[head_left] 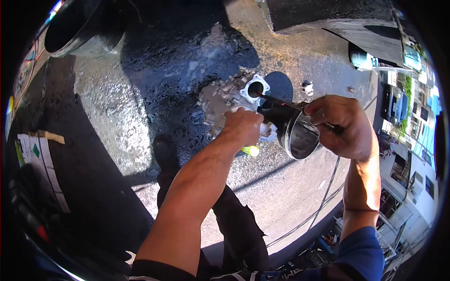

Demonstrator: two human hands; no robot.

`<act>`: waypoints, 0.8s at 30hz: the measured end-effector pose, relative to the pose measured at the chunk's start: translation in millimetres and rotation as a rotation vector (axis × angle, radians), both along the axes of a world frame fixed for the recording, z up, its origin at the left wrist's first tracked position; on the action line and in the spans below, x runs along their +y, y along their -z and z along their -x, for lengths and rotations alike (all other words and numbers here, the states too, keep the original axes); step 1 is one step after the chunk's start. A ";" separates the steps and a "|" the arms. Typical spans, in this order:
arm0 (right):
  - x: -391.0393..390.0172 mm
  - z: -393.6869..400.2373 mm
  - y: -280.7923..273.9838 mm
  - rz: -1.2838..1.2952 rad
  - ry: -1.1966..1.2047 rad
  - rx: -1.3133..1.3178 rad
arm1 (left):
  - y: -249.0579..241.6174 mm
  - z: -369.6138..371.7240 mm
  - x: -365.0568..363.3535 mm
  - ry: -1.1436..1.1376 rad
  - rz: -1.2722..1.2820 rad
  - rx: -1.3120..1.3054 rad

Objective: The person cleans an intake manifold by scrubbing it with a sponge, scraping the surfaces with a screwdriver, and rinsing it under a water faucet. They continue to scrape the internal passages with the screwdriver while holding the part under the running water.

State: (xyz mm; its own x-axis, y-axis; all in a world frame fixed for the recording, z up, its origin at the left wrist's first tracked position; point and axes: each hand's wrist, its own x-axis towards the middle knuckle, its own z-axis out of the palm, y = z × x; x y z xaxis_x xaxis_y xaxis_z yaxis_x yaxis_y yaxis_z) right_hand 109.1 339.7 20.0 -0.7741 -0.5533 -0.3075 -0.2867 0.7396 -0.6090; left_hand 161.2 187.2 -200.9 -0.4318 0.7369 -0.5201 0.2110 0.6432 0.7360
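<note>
A grey cast-metal housing (pixel 215 105) stands on the wet ground, with a pale square flange (pixel 262 80) round a dark opening. My left hand (pixel 243 125) is closed on the near side of the housing, its fingertips hidden against the metal. My right hand (pixel 344 125) pinches a thin dark tool (pixel 286 102) that reaches left, its tip at the flange opening; I cannot tell its exact kind. Just below the tool, a dark cylindrical can (pixel 291 140) with a shiny rim sits beside the housing, partly behind my right fingers.
A small yellow-green object (pixel 251 151) lies by the housing. Behind are a large drum (pixel 89 44) at upper left and a dark block-like box (pixel 328 18) at upper right. A white carton (pixel 44 161) lies at left. My legs (pixel 236 225) are below.
</note>
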 end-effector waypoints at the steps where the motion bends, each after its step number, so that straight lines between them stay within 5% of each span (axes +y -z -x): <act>1: 18.4 -8.7 -18.8 0.020 0.086 -0.006 | 7.7 -4.9 -0.9 0.002 -0.007 -0.007; 6: 87.8 -74.5 -41.3 0.257 0.552 0.211 | 7.3 -10.7 -32.3 0.043 -0.096 0.169; 16: 6.7 -53.2 250.2 0.229 0.829 0.283 | -1.0 9.2 -85.2 0.302 -0.222 0.229; 24: -49.5 -75.6 271.2 0.296 0.815 0.111 | 15.0 7.1 -128.4 0.358 -0.270 0.274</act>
